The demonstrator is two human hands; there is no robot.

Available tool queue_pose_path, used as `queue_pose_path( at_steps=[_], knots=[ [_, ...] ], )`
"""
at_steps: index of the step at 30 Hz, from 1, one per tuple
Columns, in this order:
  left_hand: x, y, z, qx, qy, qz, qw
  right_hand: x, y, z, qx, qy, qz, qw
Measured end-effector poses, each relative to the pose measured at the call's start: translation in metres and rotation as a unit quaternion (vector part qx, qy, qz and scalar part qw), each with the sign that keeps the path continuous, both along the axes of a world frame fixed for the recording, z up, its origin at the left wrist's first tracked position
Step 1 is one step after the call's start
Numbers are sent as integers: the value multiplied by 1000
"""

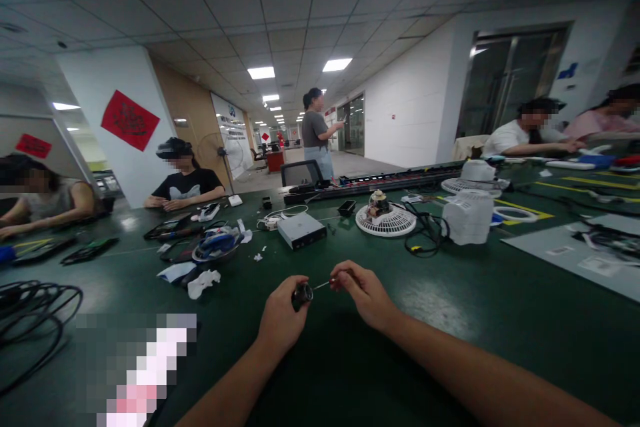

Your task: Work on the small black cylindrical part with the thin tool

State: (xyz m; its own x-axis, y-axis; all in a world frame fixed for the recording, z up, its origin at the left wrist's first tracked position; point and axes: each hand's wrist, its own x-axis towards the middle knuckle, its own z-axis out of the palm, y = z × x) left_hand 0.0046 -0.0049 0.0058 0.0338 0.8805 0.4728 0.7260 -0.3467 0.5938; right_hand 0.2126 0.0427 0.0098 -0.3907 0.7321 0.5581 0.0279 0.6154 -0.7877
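Observation:
My left hand [285,313] is closed around a short dark cylinder [303,293], held just above the green table. A thin metal rod [321,285] sticks out of the cylinder's front and runs to the right; whether this is a screwdriver or another part I cannot tell. At the rod's far end, my right hand [364,293] has thumb and fingertips pinched together. Something small and reddish shows at those fingertips, too small to name. Beyond the hands lies a grey-white box-shaped drive [301,232]. Behind it to the right is a white round fan grille [385,220] with a motor on it.
A white plastic housing [467,217] and black cable [427,233] lie right. Left are crumpled tissue [203,283], a blue round part [217,243], coiled black cable [35,320] and a blurred-out bright slab [150,373]. A grey board [560,247] lies far right. Several people sit around.

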Motion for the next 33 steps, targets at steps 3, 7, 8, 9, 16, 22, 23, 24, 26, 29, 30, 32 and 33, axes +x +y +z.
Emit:
queue_pose_path(
  at_steps=[3,7,8,9,16,22,23,24,26,29,30,32,33],
  knots=[
    [0,0,-1,8,0,-5,1000,1,-2,1,10,-5,5,1000],
    [-1,0,-2,1,-1,8,1000,0,-3,2,16,-13,-24,999],
    [-1,1,-2,-4,3,11,1000,-1,-3,2,15,-15,-15,1000],
    [-1,1,-2,-7,7,13,1000,-1,-2,2,15,-15,-4,1000],
    [-5,4,0,-15,23,13,1000,-2,1,-2,-6,-2,6,1000],
    [-5,2,0,-10,32,16,999,-2,4,-2,0,-19,-16,1000],
    [-5,2,0,-11,35,17,999,-2,4,-1,-1,-20,-14,1000],
    [-5,2,1,-13,38,16,999,-2,4,-1,-6,-18,-2,1000],
    [-4,2,1,-16,39,10,999,-2,4,-1,-17,-8,24,1000],
    [-4,2,0,-13,34,11,999,-3,4,-2,-17,-3,13,1000],
    [-4,2,0,-13,34,13,999,-3,4,-2,-13,-10,0,1000],
    [-4,2,-1,-19,38,12,999,-4,3,-1,-12,-23,-15,1000],
    [-4,2,-1,-25,42,8,999,-3,3,-1,-15,-27,-13,999]
  ],
)
